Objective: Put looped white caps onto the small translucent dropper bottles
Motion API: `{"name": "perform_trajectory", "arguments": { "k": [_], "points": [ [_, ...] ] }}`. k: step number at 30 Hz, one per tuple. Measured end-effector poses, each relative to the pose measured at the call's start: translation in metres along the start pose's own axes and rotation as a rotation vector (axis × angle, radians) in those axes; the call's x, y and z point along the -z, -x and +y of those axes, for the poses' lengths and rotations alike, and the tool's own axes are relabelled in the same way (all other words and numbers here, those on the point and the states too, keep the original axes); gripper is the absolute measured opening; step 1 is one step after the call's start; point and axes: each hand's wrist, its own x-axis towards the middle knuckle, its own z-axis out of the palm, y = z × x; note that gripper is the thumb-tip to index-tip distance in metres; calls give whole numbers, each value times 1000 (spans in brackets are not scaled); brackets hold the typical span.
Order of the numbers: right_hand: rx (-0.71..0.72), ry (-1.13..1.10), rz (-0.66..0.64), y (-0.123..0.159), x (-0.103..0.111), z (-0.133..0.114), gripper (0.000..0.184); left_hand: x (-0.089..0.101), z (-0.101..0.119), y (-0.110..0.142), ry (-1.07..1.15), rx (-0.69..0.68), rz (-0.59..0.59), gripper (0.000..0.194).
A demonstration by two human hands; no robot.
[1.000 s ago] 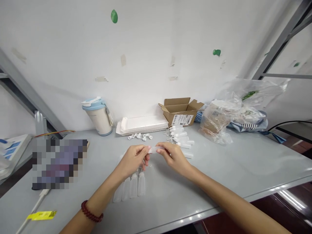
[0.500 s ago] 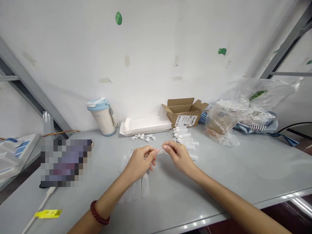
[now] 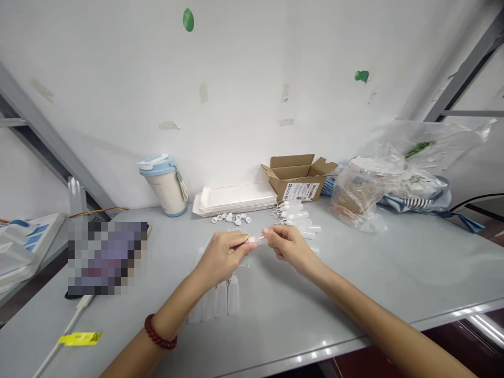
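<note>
Left hand (image 3: 224, 257) and right hand (image 3: 289, 244) gripping small translucent plastic bottle (image 3: 256, 239) between fingertips (mostly hidden by fingers), above grey table (image 3: 394, 273), between near bottle row (image 3: 233, 296) and far-right bottle cluster (image 3: 295, 215).

The gray laminate workbench (image 3: 394, 262) carries translucent plastic bottles (image 3: 221, 299) in a front row and a second group of bottles (image 3: 299, 221) at the rear, beside a cardboard box (image 3: 299, 178), loose white caps (image 3: 230, 217), stacked white trays (image 3: 235, 200), an insulated tumbler (image 3: 163, 193), and a plastic bag (image 3: 364, 197).
</note>
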Motion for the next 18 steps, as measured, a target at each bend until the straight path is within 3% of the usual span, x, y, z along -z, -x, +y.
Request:
{"name": "perform_trajectory", "arguments": {
  "k": [3,8,13,18],
  "points": [
    [51,79,54,-2,9,-3,44,4,-5,-3,-60,-22,8,31],
    [248,386,321,-8,37,-3,30,15,-28,-17,-199,60,120,28],
    [250,640,277,-16,59,-3,27,17,-49,-44,-431,22,3,31],
    [196,779,171,-12,74,-10,28,11,-55,-63,-477,44,-56,27]
  ]
}}
